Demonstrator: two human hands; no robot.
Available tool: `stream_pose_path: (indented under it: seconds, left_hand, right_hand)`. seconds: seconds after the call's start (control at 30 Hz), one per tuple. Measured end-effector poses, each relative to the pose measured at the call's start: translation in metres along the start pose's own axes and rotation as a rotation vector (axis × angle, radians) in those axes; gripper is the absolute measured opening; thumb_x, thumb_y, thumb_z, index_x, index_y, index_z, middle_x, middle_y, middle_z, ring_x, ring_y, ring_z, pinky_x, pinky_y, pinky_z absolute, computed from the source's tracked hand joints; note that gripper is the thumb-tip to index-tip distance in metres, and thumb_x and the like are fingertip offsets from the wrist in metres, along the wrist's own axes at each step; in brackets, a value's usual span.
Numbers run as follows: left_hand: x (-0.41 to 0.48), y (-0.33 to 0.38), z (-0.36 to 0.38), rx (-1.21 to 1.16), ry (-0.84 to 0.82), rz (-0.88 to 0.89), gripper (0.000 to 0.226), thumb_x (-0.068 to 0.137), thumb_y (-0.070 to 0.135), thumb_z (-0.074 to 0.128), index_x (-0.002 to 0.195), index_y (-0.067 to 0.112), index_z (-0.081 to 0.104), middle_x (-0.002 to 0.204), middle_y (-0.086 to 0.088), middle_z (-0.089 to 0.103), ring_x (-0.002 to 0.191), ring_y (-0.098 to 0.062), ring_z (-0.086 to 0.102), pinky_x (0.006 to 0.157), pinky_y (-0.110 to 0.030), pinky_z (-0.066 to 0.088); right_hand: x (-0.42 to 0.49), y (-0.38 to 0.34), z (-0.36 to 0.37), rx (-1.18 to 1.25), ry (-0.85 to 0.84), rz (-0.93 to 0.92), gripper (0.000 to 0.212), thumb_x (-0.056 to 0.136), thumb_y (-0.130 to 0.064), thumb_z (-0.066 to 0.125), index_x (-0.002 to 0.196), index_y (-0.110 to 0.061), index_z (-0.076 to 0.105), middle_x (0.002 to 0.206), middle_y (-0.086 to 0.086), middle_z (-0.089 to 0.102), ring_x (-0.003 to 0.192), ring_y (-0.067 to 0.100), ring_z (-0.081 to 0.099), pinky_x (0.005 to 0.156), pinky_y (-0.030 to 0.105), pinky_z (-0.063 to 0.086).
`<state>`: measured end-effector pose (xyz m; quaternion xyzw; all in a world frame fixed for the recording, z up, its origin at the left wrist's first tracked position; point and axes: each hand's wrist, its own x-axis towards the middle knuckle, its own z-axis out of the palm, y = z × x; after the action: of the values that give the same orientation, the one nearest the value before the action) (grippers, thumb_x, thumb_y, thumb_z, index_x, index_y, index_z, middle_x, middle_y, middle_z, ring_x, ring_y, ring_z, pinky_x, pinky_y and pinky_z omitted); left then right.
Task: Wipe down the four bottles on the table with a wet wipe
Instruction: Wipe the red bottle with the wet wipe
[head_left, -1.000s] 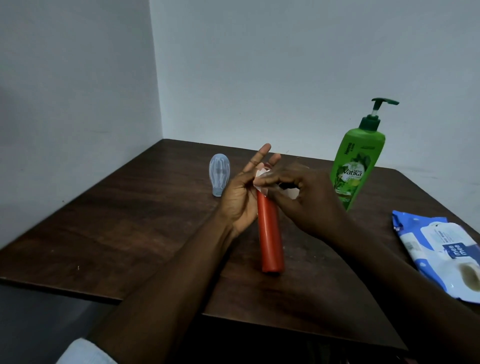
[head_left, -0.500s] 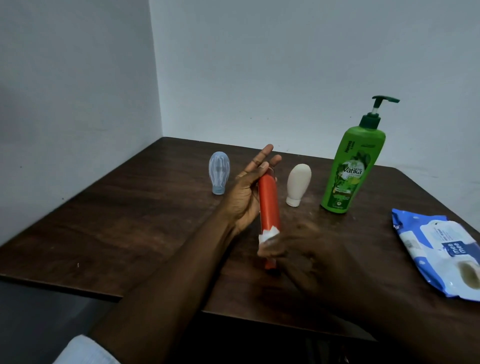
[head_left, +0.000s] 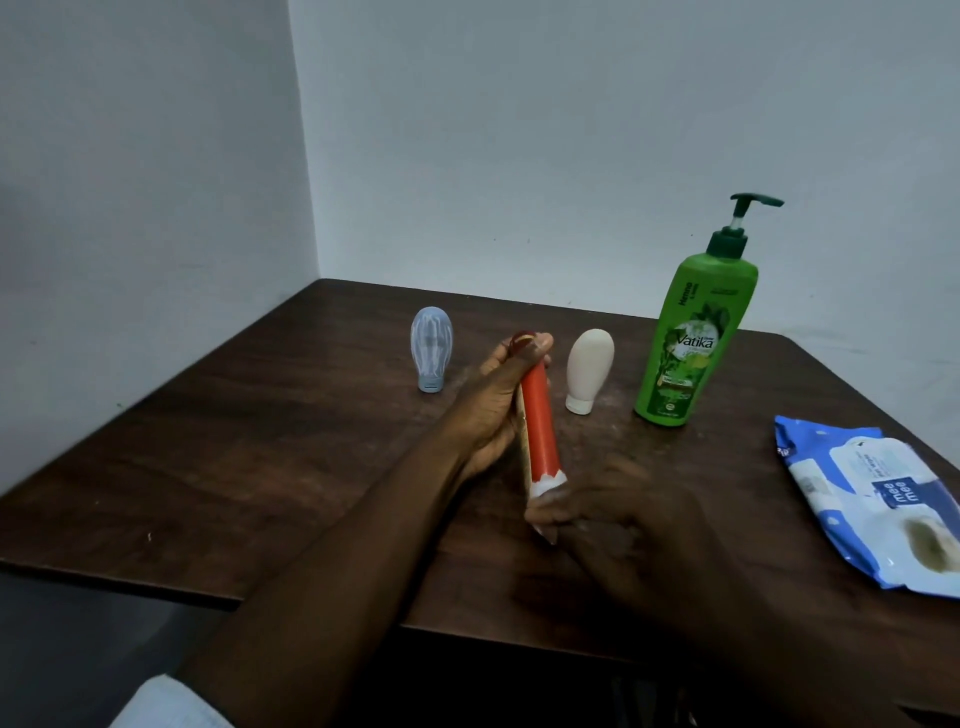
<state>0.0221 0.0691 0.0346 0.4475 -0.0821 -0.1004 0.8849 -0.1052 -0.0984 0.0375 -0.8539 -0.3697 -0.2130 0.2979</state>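
Left hand (head_left: 488, 410) grips the red bottle (head_left: 540, 421). Right hand (head_left: 623, 525) pinches the wipe (head_left: 548, 484) round its bottom. Next, maybe rub toward twelve o'clock.

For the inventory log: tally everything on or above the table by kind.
Bottles: 4 (red bottle, green bottle, white bottle, clear bottle)
Wipe: 1
Wipe pack: 1
Total: 6

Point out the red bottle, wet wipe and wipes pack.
red bottle (head_left: 540, 421): head view, middle of its red body.
wet wipe (head_left: 546, 484): head view, white fold round the bottle's lower end.
wipes pack (head_left: 862, 473): head view, its white front label.
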Motion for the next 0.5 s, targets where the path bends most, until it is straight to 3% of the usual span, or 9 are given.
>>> stream_pose_path:
  seconds: [0.1, 0.2, 0.33, 0.5]
  left_hand:
    - [0.000, 0.000, 0.003, -0.018, -0.009, -0.013, 0.030, 0.090, 0.020, 0.072, 0.117, 0.018, 0.062, 0.096, -0.005, 0.062, 0.084, -0.016, 0.060, 0.075, -0.033, 0.056]
    - [-0.003, 0.000, 0.003, -0.023, -0.010, -0.025, 0.047, 0.086, 0.015, 0.073, 0.130, 0.016, 0.056, 0.101, -0.007, 0.063, 0.081, -0.016, 0.066, 0.069, -0.033, 0.060]
    - [-0.001, -0.003, 0.000, -0.030, -0.003, -0.036, 0.058, 0.086, 0.000, 0.071, 0.136, 0.014, 0.045, 0.111, -0.015, 0.067, 0.085, -0.022, 0.072, 0.077, -0.039, 0.062]
    - [0.006, -0.007, -0.003, 0.111, 0.110, -0.039, 0.053, 0.083, 0.012, 0.078, 0.127, 0.022, 0.050, 0.120, -0.013, 0.060, 0.092, -0.022, 0.065, 0.070, -0.035, 0.060]
  right_hand:
    - [0.017, 0.006, -0.001, 0.001, 0.041, 0.065, 0.023, 0.080, -0.011, 0.081, 0.100, -0.023, 0.080, 0.103, -0.011, 0.075, 0.098, 0.004, 0.068, 0.085, 0.029, 0.055]
    - [0.039, 0.011, -0.001, 0.008, 0.090, 0.121, 0.022, 0.082, -0.015, 0.079, 0.102, -0.024, 0.079, 0.102, -0.009, 0.075, 0.094, 0.002, 0.068, 0.083, 0.034, 0.057]
    - [0.054, 0.021, 0.002, -0.001, 0.156, 0.199, 0.027, 0.082, -0.017, 0.081, 0.108, -0.022, 0.077, 0.106, -0.009, 0.072, 0.095, 0.003, 0.066, 0.083, 0.033, 0.058]
    - [0.032, 0.018, 0.008, -0.024, 0.165, 0.150, 0.023, 0.082, -0.018, 0.080, 0.103, -0.025, 0.079, 0.103, -0.014, 0.074, 0.095, -0.002, 0.067, 0.083, 0.032, 0.058]
